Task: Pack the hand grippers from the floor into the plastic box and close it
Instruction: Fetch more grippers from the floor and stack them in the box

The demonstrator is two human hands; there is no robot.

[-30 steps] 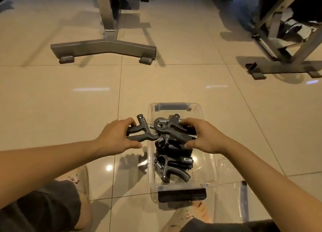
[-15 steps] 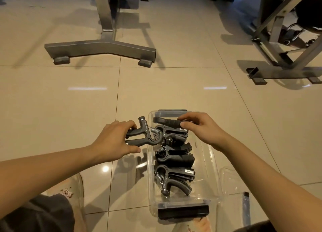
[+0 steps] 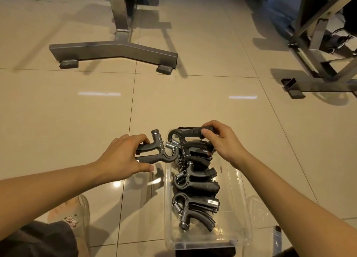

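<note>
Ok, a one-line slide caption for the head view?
Left hand holds a gripper by the box; right hand holds a second gripper over the packed grippers.

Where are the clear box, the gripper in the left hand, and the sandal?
Box (image 3: 232, 216), head view, bare bottom near its right wall.
Left-hand gripper (image 3: 154, 158), head view, its lower handle.
Sandal (image 3: 70, 221), head view, the printed strap.

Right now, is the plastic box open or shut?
Open. The plastic box is uncovered; hand grippers lie exposed inside, and its clear lid lies beside it.
</note>
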